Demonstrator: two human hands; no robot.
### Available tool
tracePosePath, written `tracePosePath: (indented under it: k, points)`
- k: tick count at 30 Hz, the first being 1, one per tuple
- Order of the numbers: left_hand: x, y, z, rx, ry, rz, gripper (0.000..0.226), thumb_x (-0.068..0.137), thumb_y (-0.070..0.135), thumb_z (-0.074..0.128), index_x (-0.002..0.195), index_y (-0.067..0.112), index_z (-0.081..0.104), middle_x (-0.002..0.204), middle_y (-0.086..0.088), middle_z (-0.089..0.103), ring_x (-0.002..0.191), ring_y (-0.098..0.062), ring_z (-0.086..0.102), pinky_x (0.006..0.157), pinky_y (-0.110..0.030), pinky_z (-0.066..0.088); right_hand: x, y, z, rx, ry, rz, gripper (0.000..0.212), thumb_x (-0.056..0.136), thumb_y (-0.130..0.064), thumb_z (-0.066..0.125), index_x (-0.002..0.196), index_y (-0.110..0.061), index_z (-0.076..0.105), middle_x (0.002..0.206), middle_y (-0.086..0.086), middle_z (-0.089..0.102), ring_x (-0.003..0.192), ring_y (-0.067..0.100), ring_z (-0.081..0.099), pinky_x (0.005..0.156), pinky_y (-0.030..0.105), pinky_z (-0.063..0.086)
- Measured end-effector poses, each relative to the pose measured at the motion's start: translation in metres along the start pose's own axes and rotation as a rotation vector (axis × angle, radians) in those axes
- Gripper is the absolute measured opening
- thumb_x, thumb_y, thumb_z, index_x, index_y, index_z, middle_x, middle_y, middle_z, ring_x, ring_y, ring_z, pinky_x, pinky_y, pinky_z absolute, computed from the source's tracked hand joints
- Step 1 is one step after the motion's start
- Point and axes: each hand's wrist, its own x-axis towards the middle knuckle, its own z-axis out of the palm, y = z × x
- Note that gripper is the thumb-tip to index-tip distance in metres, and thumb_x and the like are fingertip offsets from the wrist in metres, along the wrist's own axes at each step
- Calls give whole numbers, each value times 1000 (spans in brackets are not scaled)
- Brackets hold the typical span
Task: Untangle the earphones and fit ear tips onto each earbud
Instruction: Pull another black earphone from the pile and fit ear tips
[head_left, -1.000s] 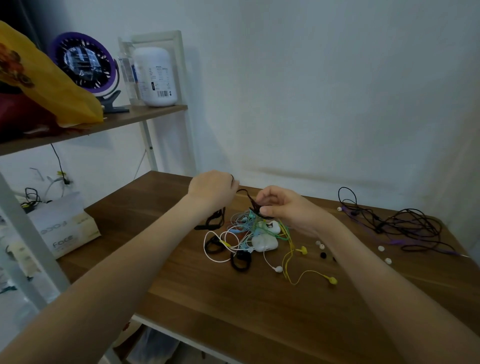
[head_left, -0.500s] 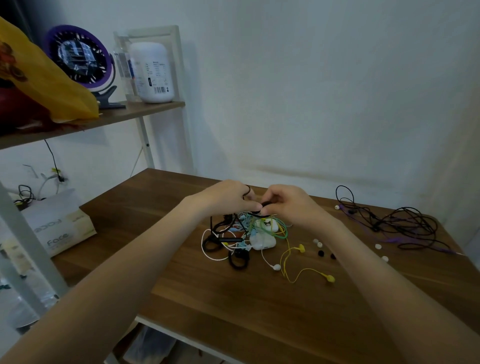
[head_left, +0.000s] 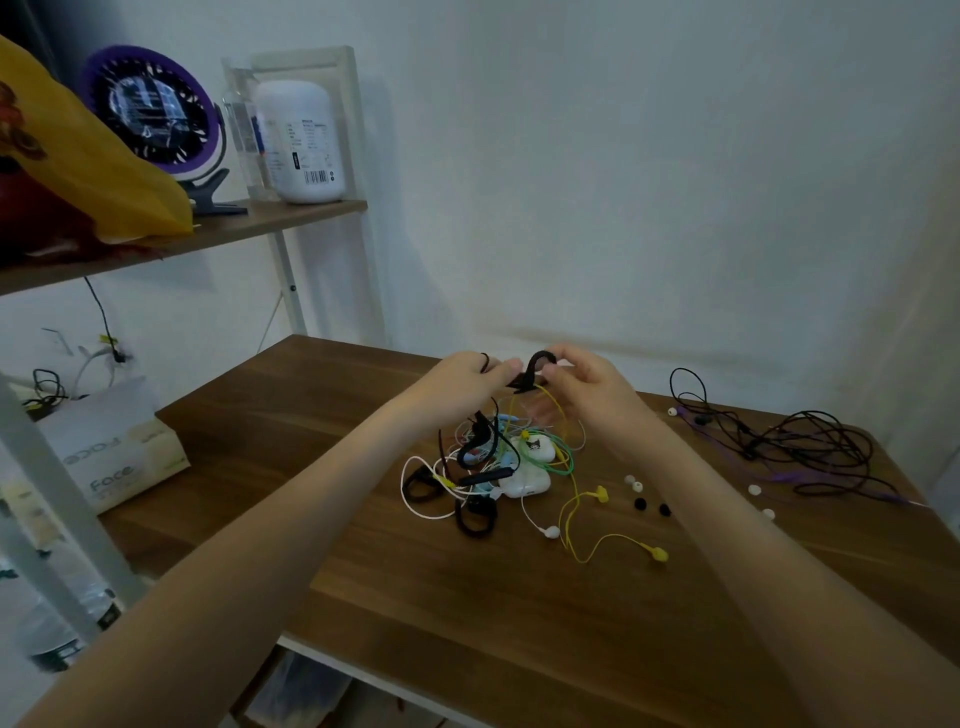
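Note:
A tangle of earphones (head_left: 498, 462) in black, white, yellow, green and blue lies mid-table around a white charging case (head_left: 524, 480). Above it, my left hand (head_left: 462, 382) and my right hand (head_left: 589, 384) meet and both pinch a black ear-hook earbud (head_left: 535, 369), its cable hanging down into the tangle. A yellow cable also rises toward my right hand. Loose ear tips, white (head_left: 634, 483) and black (head_left: 652, 506), lie to the right of the tangle. A yellow earbud (head_left: 658, 554) rests near the front.
A second heap of black and purple cables (head_left: 789, 447) lies at the table's right, with white tips (head_left: 754, 489) beside it. A shelf (head_left: 218, 234) at the left holds a fan, a bottle and a yellow bag. A tissue box (head_left: 119, 462) sits below it.
My hands came together and rose above the tangle. The black ear-hook earbud is now lifted between them, pulling its cable and a yellow one upward.

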Motion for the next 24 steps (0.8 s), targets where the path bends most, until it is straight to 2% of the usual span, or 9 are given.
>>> tracePosePath:
  k: [2,4,7,9,13,17,19,22,24]
  points:
    - [-2,1,-3,6,-44,-60,47,100,48,39,81,7,54,58,2,28,50,-13,31,49,-24,23,3,1,0,-77,74,-62,15,102,-11,39,104,-13,54,101,16,64,75,27,70,60,33,59]
    - [-3,-1,-7,12,-112,-105,50,98,52,40,92,9,63,66,0,41,56,-12,41,53,-26,31,5,2,-4,-200,117,-138,17,101,-9,39,105,-17,53,97,9,59,69,23,69,56,27,56]
    - [-7,-4,-11,34,-186,-135,44,94,53,48,105,17,69,93,5,58,79,-9,52,60,-25,41,8,4,-8,-435,51,-238,38,93,10,34,106,-20,54,98,5,53,81,20,61,68,19,52]
    - [-10,-4,-11,22,-189,-126,33,92,50,54,101,21,67,87,9,56,75,-4,50,57,-24,37,9,5,-8,-536,3,-295,50,80,23,34,105,-13,61,101,6,55,90,18,53,75,10,44]
    - [-10,0,-6,-3,-211,-77,28,88,46,63,103,23,65,92,8,61,79,0,52,57,-20,36,10,4,-4,-617,-22,-393,40,76,21,44,94,-8,66,93,-1,57,85,11,53,73,5,38]
    - [-7,4,2,33,-168,22,23,86,41,67,94,20,68,75,9,61,77,-5,57,67,-23,39,5,-3,-3,-627,-14,-401,33,80,15,47,93,-7,67,90,-4,59,84,8,54,73,6,39]
    - [-6,4,5,59,-137,62,21,88,40,65,91,19,68,68,5,56,70,-8,54,62,-24,35,3,-7,-4,-631,-6,-412,27,82,11,51,92,-9,67,90,-5,59,85,9,54,73,8,40]
    - [-8,8,7,50,-107,73,23,92,34,61,83,14,66,56,6,35,51,-4,38,50,-21,23,-1,-11,-7,-612,20,-397,18,86,3,56,94,-9,66,91,-2,60,87,12,54,77,19,43]
    - [-9,12,6,30,-110,78,23,93,31,59,88,11,68,59,5,42,56,-3,42,52,-20,27,-1,-11,-10,-648,24,-389,15,89,-1,55,95,-8,66,90,1,61,86,15,55,75,22,43]
